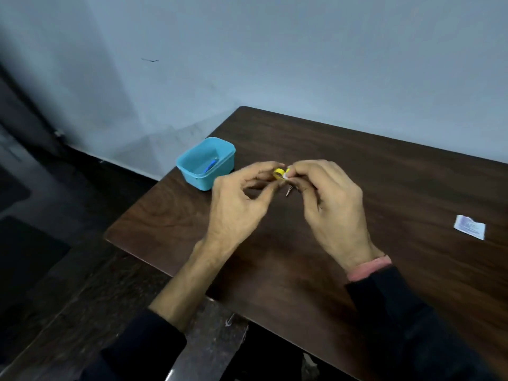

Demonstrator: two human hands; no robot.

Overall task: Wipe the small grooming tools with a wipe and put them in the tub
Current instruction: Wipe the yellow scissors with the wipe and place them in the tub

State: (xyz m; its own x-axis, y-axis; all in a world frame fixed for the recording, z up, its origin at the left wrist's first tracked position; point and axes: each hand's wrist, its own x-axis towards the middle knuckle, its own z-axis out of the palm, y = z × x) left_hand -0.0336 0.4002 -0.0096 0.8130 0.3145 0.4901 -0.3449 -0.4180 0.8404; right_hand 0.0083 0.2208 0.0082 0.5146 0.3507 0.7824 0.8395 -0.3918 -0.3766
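Observation:
Small scissors with yellow handles [279, 173] are held above the dark wooden table [384, 171]. My left hand [239, 204] pinches a yellow handle loop. My right hand [327, 199] grips the other side with a bit of white wipe [287, 175] pressed against the handle. A short metal tip [288, 191] pokes out below my fingers. The blue plastic tub [204, 163] stands at the table's far left corner, just left of my hands, with a blue tool [211, 165] lying inside.
A torn white wipe sachet [469, 226] lies on the table at the right. The table's left edge drops to a dark floor. A pale wall runs behind the table.

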